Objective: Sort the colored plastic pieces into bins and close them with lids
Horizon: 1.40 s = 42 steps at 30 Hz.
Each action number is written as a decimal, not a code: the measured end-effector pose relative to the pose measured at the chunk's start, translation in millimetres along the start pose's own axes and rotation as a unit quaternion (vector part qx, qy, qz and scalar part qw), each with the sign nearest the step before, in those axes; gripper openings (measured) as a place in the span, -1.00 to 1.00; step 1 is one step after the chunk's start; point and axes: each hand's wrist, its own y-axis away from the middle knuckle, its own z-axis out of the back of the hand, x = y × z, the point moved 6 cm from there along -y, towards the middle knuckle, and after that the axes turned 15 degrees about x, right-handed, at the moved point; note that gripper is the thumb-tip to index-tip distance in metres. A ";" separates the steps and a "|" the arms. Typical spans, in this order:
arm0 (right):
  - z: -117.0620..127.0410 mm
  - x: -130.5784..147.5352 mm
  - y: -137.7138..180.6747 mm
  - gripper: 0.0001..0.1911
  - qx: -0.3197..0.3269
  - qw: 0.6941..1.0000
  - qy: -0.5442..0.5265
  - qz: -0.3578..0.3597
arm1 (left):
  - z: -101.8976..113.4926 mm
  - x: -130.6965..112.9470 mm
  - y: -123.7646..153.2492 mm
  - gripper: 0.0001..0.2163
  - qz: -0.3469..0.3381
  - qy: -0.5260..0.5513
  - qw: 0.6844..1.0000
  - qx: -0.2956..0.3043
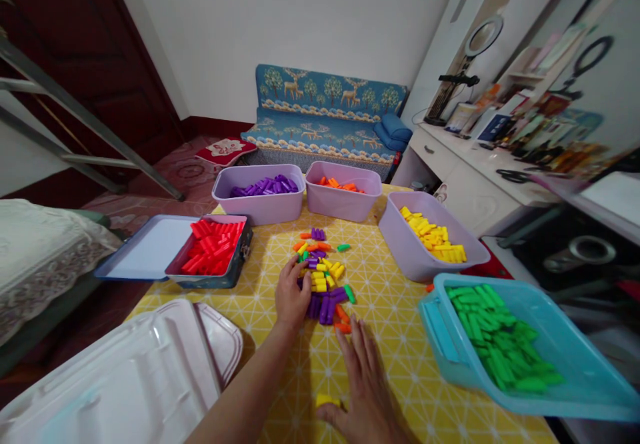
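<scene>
A loose pile of small coloured plastic tubes lies in the middle of the table, with yellow tubes, purple tubes, orange tubes and green tubes. My left hand reaches against the pile's left side, its thumb and index finger apart beside purple and yellow pieces; its other fingertips are partly hidden. Nearer to me, my right hand is spread low over the cloth, fingertips close to the orange pieces at the pile's near end. By its thumb lies a single yellow tube.
Behind the pile stand a lilac bin of purple tubes and another lilac bin of orange ones. Right are a lilac bin of yellow and a turquoise bin of green. Left, a hinged tin holds red tubes; white lids lie nearer.
</scene>
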 end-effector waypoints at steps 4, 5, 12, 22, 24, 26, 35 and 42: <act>1.8 -27.2 -29.3 -0.14 -0.060 0.996 0.033 -0.058 | 0.0 0.7 0.0 -0.72 -0.001 0.011 1.000 -0.002; 5.5 -35.9 -43.3 -0.20 -0.081 0.994 0.029 -0.068 | 0.1 0.9 0.0 -0.73 -0.001 0.014 1.000 -0.003; 11.9 -61.0 -130.9 -0.29 -0.019 0.998 -0.052 0.014 | 1.9 0.2 -0.3 -0.73 -0.008 0.020 1.000 -0.014; 37.4 -73.0 -130.6 -0.67 -0.093 0.993 -0.063 0.046 | 1.2 0.4 -0.6 -0.74 -0.015 0.002 1.000 -0.021; 34.8 -70.2 -128.5 -0.71 -0.067 0.997 -0.032 0.008 | 0.9 1.3 -0.8 -0.73 -0.011 0.002 1.000 -0.022; 35.2 -66.8 -128.7 -0.72 -0.040 0.998 -0.011 -0.038 | 0.6 1.7 -0.9 -0.73 -0.011 0.003 1.000 -0.019; 42.1 -46.5 -136.9 -0.69 0.087 0.979 0.086 -0.162 | 1.2 0.1 -0.8 -0.75 -0.011 0.007 1.000 -0.013; 41.0 -46.5 -136.3 -0.82 0.095 0.979 0.041 -0.177 | 1.0 -0.7 -1.0 -0.75 -0.016 0.002 1.000 -0.011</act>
